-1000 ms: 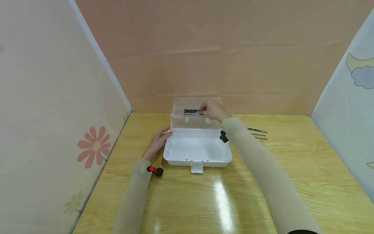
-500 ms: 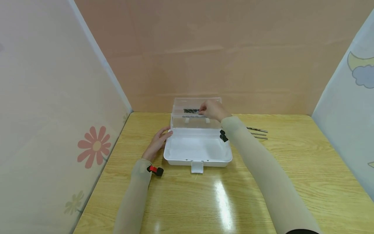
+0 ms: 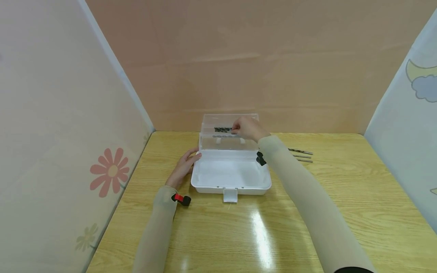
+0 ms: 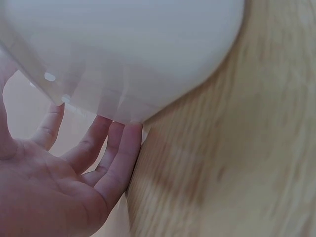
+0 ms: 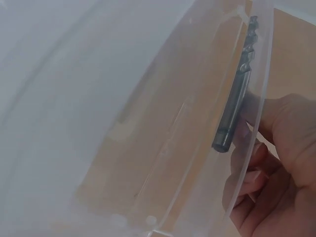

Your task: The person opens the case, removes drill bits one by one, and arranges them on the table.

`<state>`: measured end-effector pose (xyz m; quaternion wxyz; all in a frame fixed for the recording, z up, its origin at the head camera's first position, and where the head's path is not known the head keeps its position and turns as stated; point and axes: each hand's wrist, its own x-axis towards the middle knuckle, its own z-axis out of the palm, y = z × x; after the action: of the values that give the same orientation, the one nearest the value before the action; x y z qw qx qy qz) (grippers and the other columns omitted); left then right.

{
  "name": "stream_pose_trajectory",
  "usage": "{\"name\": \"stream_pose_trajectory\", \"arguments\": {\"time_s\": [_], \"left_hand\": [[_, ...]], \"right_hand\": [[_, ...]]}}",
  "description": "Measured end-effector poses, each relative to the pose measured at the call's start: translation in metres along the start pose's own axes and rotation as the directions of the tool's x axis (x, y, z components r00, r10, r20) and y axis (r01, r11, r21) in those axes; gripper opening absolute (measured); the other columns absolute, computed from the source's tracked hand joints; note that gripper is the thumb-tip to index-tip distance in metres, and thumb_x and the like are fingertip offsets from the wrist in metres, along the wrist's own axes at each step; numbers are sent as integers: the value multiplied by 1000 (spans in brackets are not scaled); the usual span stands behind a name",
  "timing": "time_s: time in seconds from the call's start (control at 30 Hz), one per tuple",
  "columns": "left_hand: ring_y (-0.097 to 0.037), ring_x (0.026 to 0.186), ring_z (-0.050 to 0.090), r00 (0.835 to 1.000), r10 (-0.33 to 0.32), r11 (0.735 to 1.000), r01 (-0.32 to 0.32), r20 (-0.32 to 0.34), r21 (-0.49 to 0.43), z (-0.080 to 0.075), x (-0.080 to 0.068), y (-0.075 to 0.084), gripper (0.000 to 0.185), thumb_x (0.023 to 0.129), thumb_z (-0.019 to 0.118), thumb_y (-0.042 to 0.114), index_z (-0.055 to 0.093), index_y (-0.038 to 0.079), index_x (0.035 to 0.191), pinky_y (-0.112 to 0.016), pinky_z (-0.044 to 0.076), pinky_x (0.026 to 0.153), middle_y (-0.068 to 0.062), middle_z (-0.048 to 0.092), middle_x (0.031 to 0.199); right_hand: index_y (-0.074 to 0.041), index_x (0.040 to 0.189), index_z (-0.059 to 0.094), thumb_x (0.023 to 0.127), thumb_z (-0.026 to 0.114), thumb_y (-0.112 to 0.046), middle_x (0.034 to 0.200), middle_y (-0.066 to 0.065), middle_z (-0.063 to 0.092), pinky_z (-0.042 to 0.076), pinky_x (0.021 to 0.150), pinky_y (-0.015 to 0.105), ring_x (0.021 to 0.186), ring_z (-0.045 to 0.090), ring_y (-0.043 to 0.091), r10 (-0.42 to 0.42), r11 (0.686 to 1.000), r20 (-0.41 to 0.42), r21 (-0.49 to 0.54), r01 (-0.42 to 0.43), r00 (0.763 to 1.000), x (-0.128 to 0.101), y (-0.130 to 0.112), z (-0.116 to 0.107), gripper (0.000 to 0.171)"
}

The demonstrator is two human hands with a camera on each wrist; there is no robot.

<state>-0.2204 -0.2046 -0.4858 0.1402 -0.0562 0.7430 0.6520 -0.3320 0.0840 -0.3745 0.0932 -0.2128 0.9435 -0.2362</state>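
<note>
We see a white plastic case point(image 3: 230, 174) standing open on the wooden desk point(image 3: 341, 197), its clear lid point(image 3: 228, 127) raised upright at the far side. Our right hand point(image 3: 248, 128) reaches up to the lid's inner rack, where its fingers point(image 5: 261, 143) are curled against the shank end of a drill bit point(image 5: 235, 94) that lies along the lid's channel; from the right wrist view they touch it at the blunt end, though the clear plastic hides whether they truly pinch it. Several more dark bits point(image 3: 223, 129) sit side by side in that rack. Our left hand point(image 3: 184, 167) lies relaxed and flat on the desk, its straight fingers point(image 4: 116, 148) resting against the case's left wall, holding nothing. Three loose bits point(image 3: 300, 156) lie on the desk to the right of the case, well apart from both hands. We judge the bit to be light, stiff steel, smooth and somewhat slippery on the shank, sharp along the flutes, so the plain shank end is the place to pinch it. The thin lid looks flexible and the case light enough to slide, which the steadying left hand guards against.
</note>
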Motion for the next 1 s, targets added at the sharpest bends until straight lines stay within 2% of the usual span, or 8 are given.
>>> {"name": "stream_pose_trajectory", "arguments": {"time_s": [0.13,0.47,0.73,0.87,1.0], "left_hand": [[-34,145,52,1000,-21,1000,21,0,-5,-1,1,-1,69,103,64,56,43,26,162,-51,49,116,-12,50,161],[-36,146,51,1000,8,999,-9,22,32,0,2,-4,72,105,60,56,37,24,165,-46,54,112,-16,45,165],[-35,141,55,1000,25,1000,-25,12,16,1,2,-4,69,105,62,55,41,23,163,-44,55,108,-16,51,160],[-34,140,56,1000,24,1000,-24,13,11,0,2,-5,70,105,62,53,42,18,162,-40,56,104,-17,54,157],[-33,142,54,1000,9,1000,-9,19,6,-1,1,-6,76,104,63,56,43,10,161,-44,54,110,-16,52,159]], "right_hand": [[-14,107,83,104,73,-23,109,4,81,58,99,47,99,73,23,-17,1000,13,-6,17,1000,2,-4,1,14],[-14,105,84,102,75,-22,109,3,81,59,93,43,96,72,21,-37,999,-11,-35,37,999,9,-9,7,13],[-13,108,84,103,74,-22,111,4,80,59,94,42,96,70,22,-58,997,-7,-50,58,998,9,-8,6,14],[-12,110,83,103,74,-22,113,5,80,60,97,43,101,73,22,-74,995,-5,-62,74,997,9,-7,6,15],[-13,110,83,103,75,-24,114,5,79,60,97,44,104,73,23,-94,993,-1,-70,94,996,9,-9,7,16]]}}
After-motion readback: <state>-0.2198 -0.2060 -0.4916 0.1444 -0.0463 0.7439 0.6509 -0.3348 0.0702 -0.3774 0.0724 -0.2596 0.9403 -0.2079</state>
